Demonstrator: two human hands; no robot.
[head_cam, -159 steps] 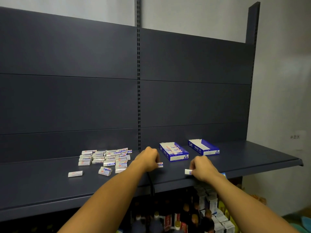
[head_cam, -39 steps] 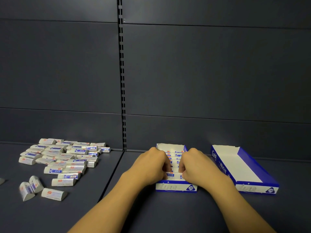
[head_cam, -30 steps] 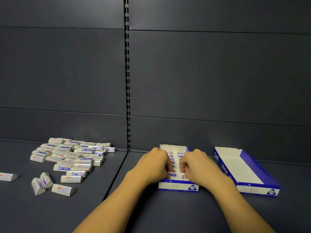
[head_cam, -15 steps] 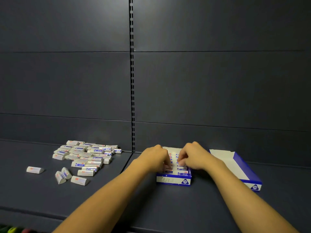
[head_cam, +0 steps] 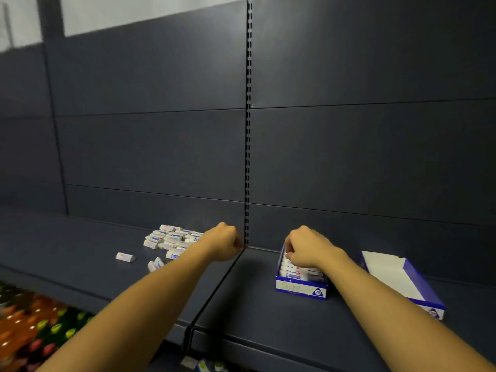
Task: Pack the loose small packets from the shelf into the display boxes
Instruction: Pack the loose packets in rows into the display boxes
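My right hand [head_cam: 304, 247] sits over the filled box [head_cam: 300, 287] at lower right, fingers curled; I cannot tell whether it grasps anything. My left hand [head_cam: 222, 241], clenched on nothing visible, hovers mid-frame beside the loose packets [head_cam: 171, 238] on the shelf [head_cam: 80, 253].

No text can be read w/ certainty. The blue-and-white cardboard display box [head_cam: 300, 288] holding packets has a pale scripted logo on its white front strip and a round white badge at the front right corner, both too blurred to read. The small white packets [head_cam: 171, 237] w/ blue and red label patches carry print too small to make out. The second, open blue-and-white cardboard box [head_cam: 402, 283] shows a blurred mark near its front corner.
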